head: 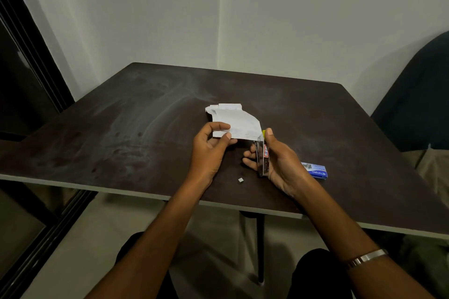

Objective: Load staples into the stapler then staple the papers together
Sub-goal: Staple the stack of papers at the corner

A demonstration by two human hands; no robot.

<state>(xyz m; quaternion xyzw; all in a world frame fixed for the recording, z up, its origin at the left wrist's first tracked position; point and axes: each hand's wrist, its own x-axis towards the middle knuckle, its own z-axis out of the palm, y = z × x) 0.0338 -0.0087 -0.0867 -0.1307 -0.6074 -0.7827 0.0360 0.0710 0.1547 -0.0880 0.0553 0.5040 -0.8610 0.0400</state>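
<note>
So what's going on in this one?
A person at a dark table holds the papers in the left hand and a stapler in the right hand, its nose at the papers' near right corner. Whether a staple has gone in cannot be told. A blue staple box lies to the right, a small staple strip in front.

Left hand (211,145): thumb and forefinger pinched on papers (234,122). Right hand (279,161): fingers curled round upright stapler (263,156), thumb on top; wristband (366,257) on wrist.
</note>
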